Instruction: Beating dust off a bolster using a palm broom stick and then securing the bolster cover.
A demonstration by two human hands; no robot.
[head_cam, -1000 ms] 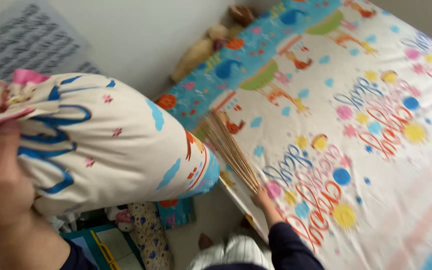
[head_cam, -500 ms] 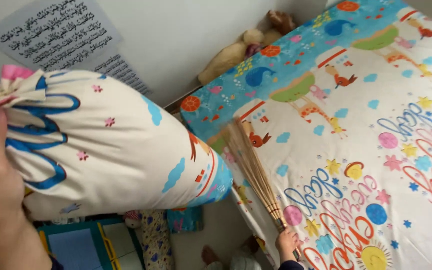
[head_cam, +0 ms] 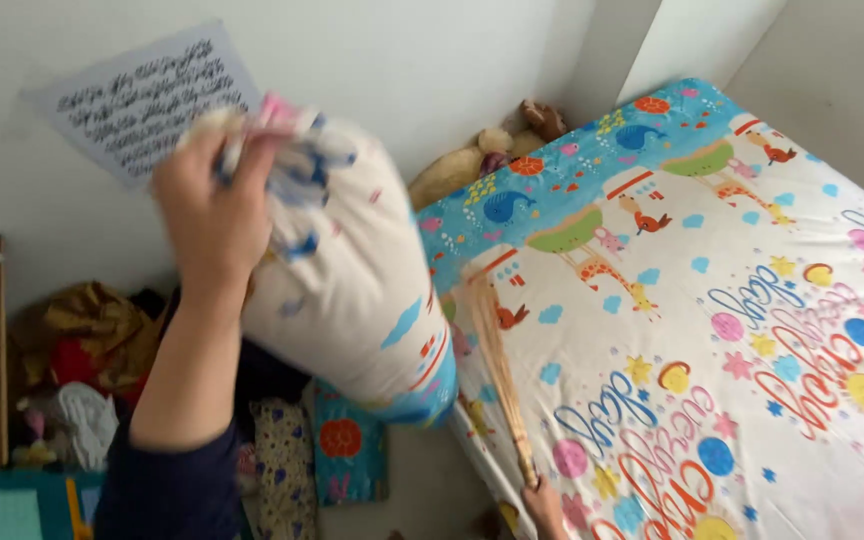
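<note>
Straw broom (head_cam: 497,375) beside lifted pillow (head_cam: 357,290)

Bright, even daylight; motion blur smears the raised pillow (head_cam: 352,290).

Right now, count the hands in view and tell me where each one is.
2. The left hand is raised, gripping the gathered end of the pillow. The right hand is at the bottom edge, holding the broom on the bedsheet.

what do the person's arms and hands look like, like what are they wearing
Both hands are bare, with no gloves, rings or watch visible. The left hand leads to a bare forearm with a dark navy sleeve pushed up towards the elbow. Only part of the right hand shows at the frame's bottom edge.
</note>
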